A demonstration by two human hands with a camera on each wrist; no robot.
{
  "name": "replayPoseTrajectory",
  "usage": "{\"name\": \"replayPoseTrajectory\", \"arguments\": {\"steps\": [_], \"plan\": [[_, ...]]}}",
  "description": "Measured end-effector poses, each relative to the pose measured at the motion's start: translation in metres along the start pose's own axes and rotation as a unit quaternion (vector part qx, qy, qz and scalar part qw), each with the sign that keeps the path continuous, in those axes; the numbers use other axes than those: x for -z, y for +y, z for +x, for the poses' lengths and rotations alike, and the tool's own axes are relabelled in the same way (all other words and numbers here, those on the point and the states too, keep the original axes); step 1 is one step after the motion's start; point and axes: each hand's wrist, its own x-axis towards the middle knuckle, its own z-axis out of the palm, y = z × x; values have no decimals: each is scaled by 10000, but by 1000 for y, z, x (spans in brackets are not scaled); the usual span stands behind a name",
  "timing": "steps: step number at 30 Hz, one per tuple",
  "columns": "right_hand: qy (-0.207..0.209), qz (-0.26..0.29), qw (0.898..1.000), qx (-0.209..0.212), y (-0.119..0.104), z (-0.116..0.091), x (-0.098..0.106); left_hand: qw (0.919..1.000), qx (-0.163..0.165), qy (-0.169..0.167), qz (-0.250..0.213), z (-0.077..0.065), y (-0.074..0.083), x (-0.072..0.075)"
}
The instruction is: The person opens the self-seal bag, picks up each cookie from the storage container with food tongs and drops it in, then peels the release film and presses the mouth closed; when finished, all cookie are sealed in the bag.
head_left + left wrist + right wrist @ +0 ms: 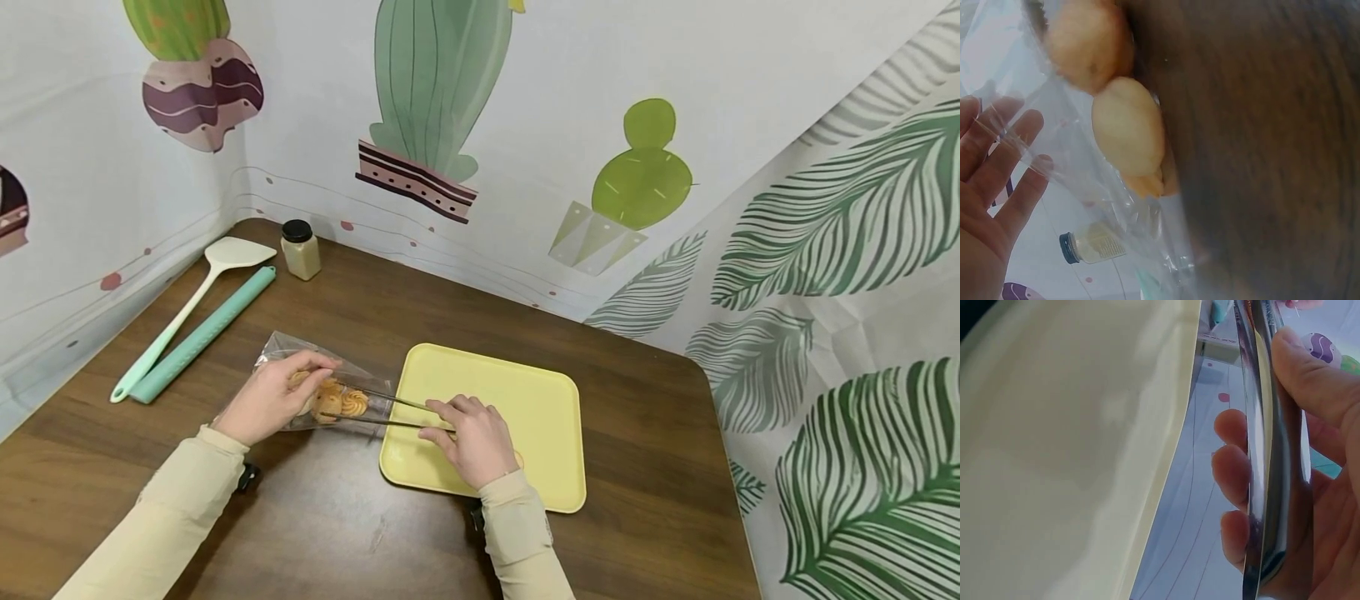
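Observation:
My left hand [273, 396] holds the upper side of a clear plastic bag [288, 343] at the middle of the table. Inside the bag are golden-brown pastries, one a ridged swirl [354, 402]; a smooth pale one [1127, 128] shows in the left wrist view. My right hand [474, 437] grips long metal tongs [1275, 456] over the yellow tray [536, 408]. The tongs' two arms are spread and reach left into the bag, their tips at either side of a brown pastry [327, 398]. A small rounded edge shows on the tray beside my right wrist, mostly hidden.
At the back left lie a white spatula [232, 252] with a pale green handle and a teal rod-like tool [206, 336]. A square jar [302, 257] with a black lid stands near them. Printed cloth walls border the wooden table [322, 508].

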Motion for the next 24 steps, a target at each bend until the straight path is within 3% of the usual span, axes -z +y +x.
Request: {"name": "replayPoseTrajectory", "arguments": {"steps": [12,24], "plan": [[-86,4,9998,-168,6,-10,9,10000,-47,30,33,0,-1,0],[25,2,9978,-657,38,-52,39,9999,-108,80,22,1,-1,-1]]}}
